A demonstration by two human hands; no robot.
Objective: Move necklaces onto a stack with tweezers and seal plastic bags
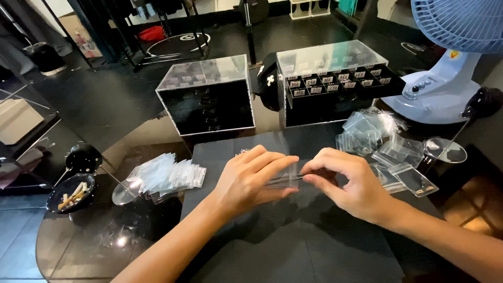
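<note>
Both forearms come in from the bottom edge and meet over a dark mat point(293, 246) on the glossy black surface point(94, 236). We see the left hand point(250, 181) with fingers stretched forward, thumb underneath, pinching the near end of a small clear bag point(285, 181). Right hand point(348, 183) is closed in a pinch on thin tweezers point(293, 177), tips pointing left at the bag's mouth. Bag sits between the two hands, just above the mat, mid-frame; we cannot tell what is inside.

Left of the hands: a loose pile of clear bags point(165, 177), with a round mirror point(127, 191) touching its left edge. Further left, a black dish point(70, 193) with pale sticks in it, near the surface edge.

Right of the hands: a heap of clear boxes point(385, 149), two lying just beside the right wrist. A second round mirror on a stem point(445, 150) stands past them.

Behind: two black drawer cabinets with clear tops, the left one point(209, 97) shut, the right one point(335, 81) with a labelled tray of compartments pulled out. A pale blue fan point(445, 68) fills the top right corner.

Nothing lies between the hands and the bag; the boxes crowd the right side closely.
</note>
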